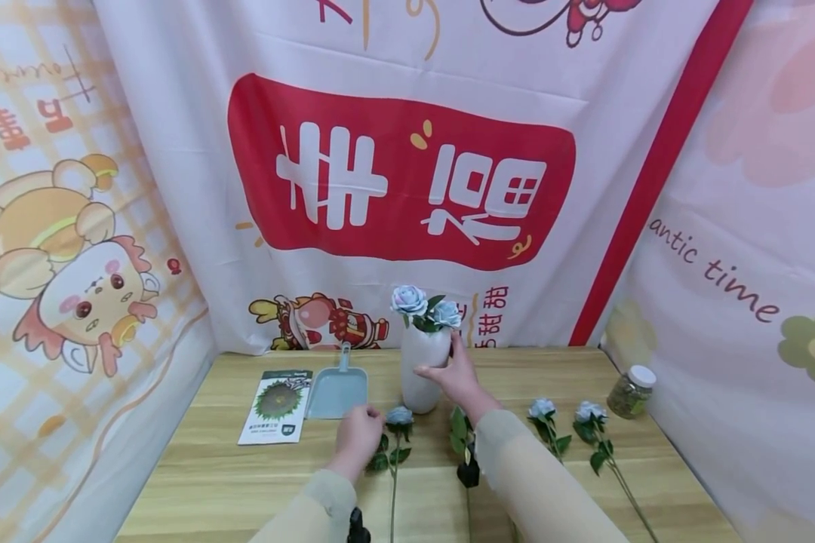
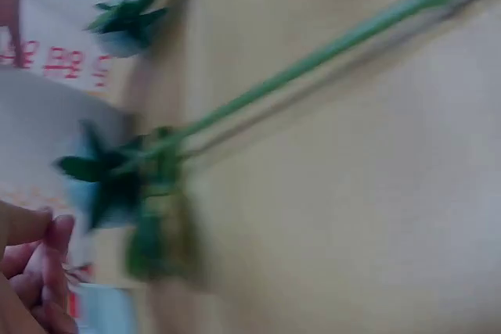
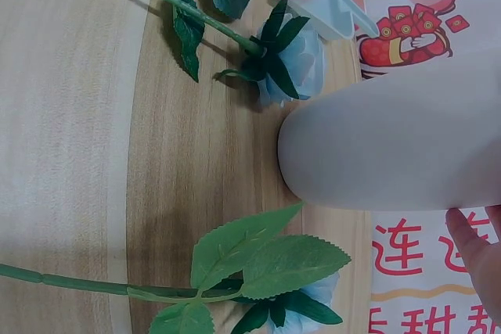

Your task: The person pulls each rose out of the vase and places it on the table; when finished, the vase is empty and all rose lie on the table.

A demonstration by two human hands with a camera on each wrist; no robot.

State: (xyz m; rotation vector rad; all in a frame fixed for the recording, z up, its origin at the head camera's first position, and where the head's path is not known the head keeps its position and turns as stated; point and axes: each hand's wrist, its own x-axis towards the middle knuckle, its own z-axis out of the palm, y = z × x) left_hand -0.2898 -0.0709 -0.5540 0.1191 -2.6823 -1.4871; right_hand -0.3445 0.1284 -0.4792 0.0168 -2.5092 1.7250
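Note:
A white vase [image 1: 421, 369] stands on the wooden table with two pale blue artificial roses [image 1: 410, 300] in its mouth. My right hand [image 1: 456, 375] grips the vase's upper right side, and in the right wrist view its fingers [image 3: 472, 249] lie against the wall. Left of the vase, my left hand [image 1: 360, 436] is loosely curled beside a blue rose [image 1: 400, 416] that lies on the table. Thumb and finger meet in the left wrist view, with nothing visible between them. Another rose [image 3: 301, 310] lies below the vase, its bloom hidden by my right arm in the head view.
Two more blue roses [image 1: 542, 409] lie to the right, near a lidded jar [image 1: 632, 392]. A grey-blue dustpan [image 1: 337, 394] and a seed packet with a sunflower picture [image 1: 276, 407] lie at the back left. Printed cloth [image 1: 394, 60] hangs behind the table.

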